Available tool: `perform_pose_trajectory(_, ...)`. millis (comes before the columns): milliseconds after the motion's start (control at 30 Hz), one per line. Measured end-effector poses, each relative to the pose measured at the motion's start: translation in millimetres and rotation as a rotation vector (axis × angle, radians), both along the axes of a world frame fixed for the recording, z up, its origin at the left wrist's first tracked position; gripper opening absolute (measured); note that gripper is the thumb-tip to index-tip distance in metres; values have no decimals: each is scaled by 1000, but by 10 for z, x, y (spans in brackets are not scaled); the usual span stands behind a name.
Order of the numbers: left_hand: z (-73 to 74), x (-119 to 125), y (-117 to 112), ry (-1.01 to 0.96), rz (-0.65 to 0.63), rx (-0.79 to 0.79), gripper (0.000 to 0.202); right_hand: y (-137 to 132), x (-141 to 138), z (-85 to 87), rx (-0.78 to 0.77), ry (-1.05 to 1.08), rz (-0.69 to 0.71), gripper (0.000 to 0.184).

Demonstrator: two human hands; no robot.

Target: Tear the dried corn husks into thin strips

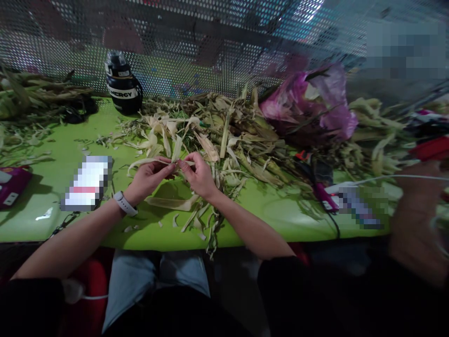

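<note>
1 pale husk strip is pinched between left hand and right hand, fingers nearly closed on it. Strip is held over green table, just before husk pile.

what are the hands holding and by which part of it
The left hand and right hand pinch pale husk strips where the strips meet; whether that is at their ends cannot be told.

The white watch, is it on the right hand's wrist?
No, the watch is strapped around the wrist of the left hand.
</note>
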State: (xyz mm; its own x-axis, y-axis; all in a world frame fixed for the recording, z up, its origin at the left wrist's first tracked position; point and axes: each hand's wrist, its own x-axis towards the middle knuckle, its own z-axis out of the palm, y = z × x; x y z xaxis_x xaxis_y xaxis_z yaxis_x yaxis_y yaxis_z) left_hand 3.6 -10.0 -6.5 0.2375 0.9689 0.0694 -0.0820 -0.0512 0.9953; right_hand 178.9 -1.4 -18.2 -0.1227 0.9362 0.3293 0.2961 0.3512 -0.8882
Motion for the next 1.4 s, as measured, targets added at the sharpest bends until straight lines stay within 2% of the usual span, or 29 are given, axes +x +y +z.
perform_pose_trajectory(67,-9,5,21,13,52,-3,38,21,5,-20,-6,2,-10,45)
perform_pose_trajectory(133,-25,-2,57,6,130,3,39,36,12,-39,9,-22,-4,64)
perform_pose_trajectory(200,-37,-16,96,-22,207,5,38,40,19,-52,73,-103,-15,81)
perform_pose_trajectory(233,-41,-24,112,-36,234,0,37,36,21,-56,121,-165,-28,81)
perform_pose_trajectory(267,-44,-32,124,-43,254,-6,36,28,21,-58,182,-234,-39,75)
perform_pose_trajectory(367,-49,-59,144,15,285,7,31,-11,16,-52,393,-452,-50,35)
perform_pose_trajectory(400,-52,-69,147,61,287,29,30,-26,13,-45,451,-517,-48,28)
perform_pose_trajectory(567,-72,-116,158,347,232,217,30,-46,27,32,612,-685,-32,24)
perform_pose_trajectory(700,-43,-119,143,429,16,313,27,39,84,82,654,-640,-46,23)
perform_pose_trajectory(800,-1,-109,122,500,-101,345,28,106,117,68,584,-577,8,26)
perform_pose_trajectory(933,31,-112,99,531,-129,388,28,122,120,27,375,-445,35,35)
perform_pose_trajectory(1067,56,-114,60,377,-83,332,31,107,97,25,150,-217,42,36)
perform_pose_trajectory(1300,42,-71,21,82,-72,95,28,87,3,43,-254,183,183,42)
perform_pose_trajectory(1400,-4,-56,37,-9,-49,62,32,65,-35,27,-331,284,203,43)
